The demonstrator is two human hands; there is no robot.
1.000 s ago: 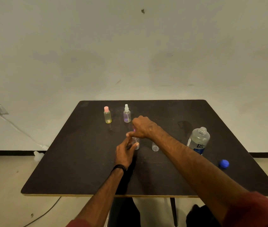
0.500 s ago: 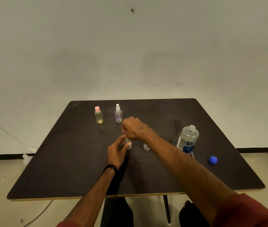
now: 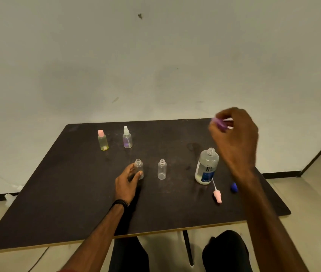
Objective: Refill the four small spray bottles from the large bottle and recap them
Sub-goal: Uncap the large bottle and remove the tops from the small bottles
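My left hand point(image 3: 129, 180) grips a small clear uncapped bottle point(image 3: 139, 168) standing on the dark table point(image 3: 57, 193). A second uncapped small bottle point(image 3: 162, 169) stands just right of it. My right hand point(image 3: 236, 138) is raised above the table's right side and pinches a purple spray cap point(image 3: 218, 123), blurred by motion. The large bottle point(image 3: 206, 166) stands open below that hand. Two capped small bottles stand at the back: one with a pink cap point(image 3: 102, 139), one with a white sprayer point(image 3: 127, 137).
A pink spray cap with its tube point(image 3: 217, 195) lies in front of the large bottle. A blue cap point(image 3: 233, 187) lies to the right, partly behind my right forearm. My knees show under the table's front edge.
My right hand has lifted the purple spray cap off the bottle in my left hand and carried it up and to the right. The left hand still holds that bottle.
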